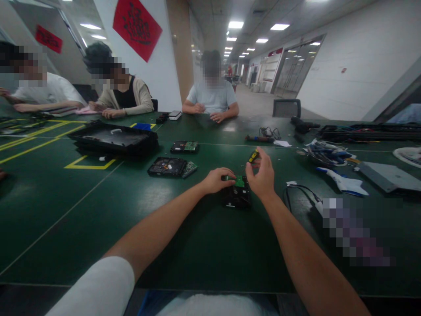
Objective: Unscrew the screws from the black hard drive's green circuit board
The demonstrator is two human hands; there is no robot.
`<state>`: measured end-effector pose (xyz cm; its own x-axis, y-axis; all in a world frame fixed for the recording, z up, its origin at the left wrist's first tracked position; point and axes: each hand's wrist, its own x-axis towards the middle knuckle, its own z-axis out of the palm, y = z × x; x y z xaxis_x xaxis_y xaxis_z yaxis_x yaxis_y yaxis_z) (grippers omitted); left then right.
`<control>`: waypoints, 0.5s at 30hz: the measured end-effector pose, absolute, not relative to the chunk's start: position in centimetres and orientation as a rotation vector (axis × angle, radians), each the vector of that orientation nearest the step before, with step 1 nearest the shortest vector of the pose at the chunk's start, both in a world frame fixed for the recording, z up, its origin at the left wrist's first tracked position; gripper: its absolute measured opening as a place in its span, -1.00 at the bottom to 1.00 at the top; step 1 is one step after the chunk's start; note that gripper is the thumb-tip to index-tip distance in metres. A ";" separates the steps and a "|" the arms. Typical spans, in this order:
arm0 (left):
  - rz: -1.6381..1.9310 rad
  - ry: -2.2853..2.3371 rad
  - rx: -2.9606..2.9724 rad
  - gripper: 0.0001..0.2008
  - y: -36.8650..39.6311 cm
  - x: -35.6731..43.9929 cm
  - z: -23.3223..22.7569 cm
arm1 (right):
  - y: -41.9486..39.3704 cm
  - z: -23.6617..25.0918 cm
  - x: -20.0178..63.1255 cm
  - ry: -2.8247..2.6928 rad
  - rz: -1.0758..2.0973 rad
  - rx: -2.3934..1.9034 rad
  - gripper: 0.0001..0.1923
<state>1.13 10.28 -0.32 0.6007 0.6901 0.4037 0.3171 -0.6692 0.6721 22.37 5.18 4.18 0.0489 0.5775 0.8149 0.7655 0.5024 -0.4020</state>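
Note:
In front of me on the green table lies a black hard drive [237, 198] with a green circuit board [240, 181] on its upper face. My left hand [219, 179] grips the drive from the left, fingers bent over its far part. Above the drive's right side, my right hand [263, 173] is closed around a yellow-and-black screwdriver [253, 156]; its tip is too small to make out. Left of my hands is an opened black drive casing [167, 166] with a loose circuit board [190, 169] against it. Another hard drive [184, 147] lies farther back.
Stacked black trays [115, 136] stand at the left. To the right are a cable bundle [324, 153], a white-and-blue glove [345, 182], a silver box [391, 175] and a black cable [301, 186]. A power drill [302, 125] lies farther back. Several people sit across the table.

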 end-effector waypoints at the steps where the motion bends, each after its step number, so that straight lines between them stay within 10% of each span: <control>1: 0.899 0.792 2.279 -0.73 10.3 1.1 -0.3 | 5.2 4.1 22.4 -1.630 -0.209 -1.169 -0.33; 15: 0.918 0.802 2.270 -0.73 10.3 1.2 -0.4 | 4.8 4.5 22.1 -1.640 -0.221 -1.177 -0.35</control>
